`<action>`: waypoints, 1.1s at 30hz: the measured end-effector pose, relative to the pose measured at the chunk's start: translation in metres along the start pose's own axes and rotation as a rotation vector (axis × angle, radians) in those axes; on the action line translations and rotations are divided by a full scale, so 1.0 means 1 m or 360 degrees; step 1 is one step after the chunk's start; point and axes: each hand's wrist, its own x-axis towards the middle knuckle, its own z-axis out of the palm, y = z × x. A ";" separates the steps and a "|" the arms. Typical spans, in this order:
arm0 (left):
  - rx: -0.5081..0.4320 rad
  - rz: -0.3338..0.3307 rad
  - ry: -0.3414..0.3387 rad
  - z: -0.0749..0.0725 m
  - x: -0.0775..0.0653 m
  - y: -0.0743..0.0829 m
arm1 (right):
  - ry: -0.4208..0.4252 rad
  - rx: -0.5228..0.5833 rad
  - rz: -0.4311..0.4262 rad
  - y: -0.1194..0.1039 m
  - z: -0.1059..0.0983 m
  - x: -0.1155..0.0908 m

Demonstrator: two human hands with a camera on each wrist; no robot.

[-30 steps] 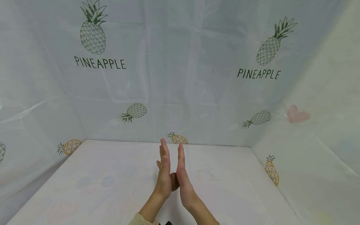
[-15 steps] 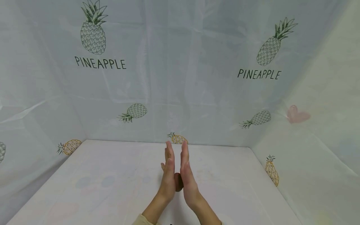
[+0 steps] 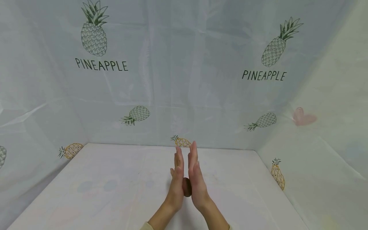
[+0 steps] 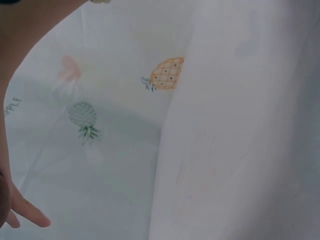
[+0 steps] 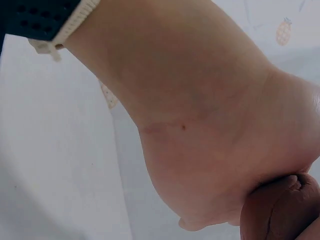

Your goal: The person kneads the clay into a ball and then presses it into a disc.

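Observation:
Between the palms sits a small rounded lump of brown modelling clay (image 3: 187, 187), its lower part showing from behind the heels of the hands. My left hand (image 3: 177, 185) presses it from the left, fingers straight and pointing away. From the other side my right hand (image 3: 198, 183) faces it flat, its fingers straight too and reaching slightly farther forward. A crease and a folded seam mark the clay (image 5: 280, 207) in the right wrist view, where it lies against the palm. Only a sliver of the clay (image 4: 4, 200) appears at the left wrist view's edge.
A white-covered tabletop (image 3: 115, 191) spreads under the hands. Pale sheeting (image 3: 184, 80) printed with pineapples hangs behind it and along both sides. The table's back edge (image 3: 129, 145) runs just beyond the fingertips.
Both hands and the clay have shifted to the right. The right hand has slid forward against the left, so its fingertips now reach farther than the left ones.

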 end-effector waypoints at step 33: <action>-0.0082 0.0079 -0.0128 0.010 -0.014 0.038 | 0.0002 0.0298 0.0187 0.010 -0.014 0.005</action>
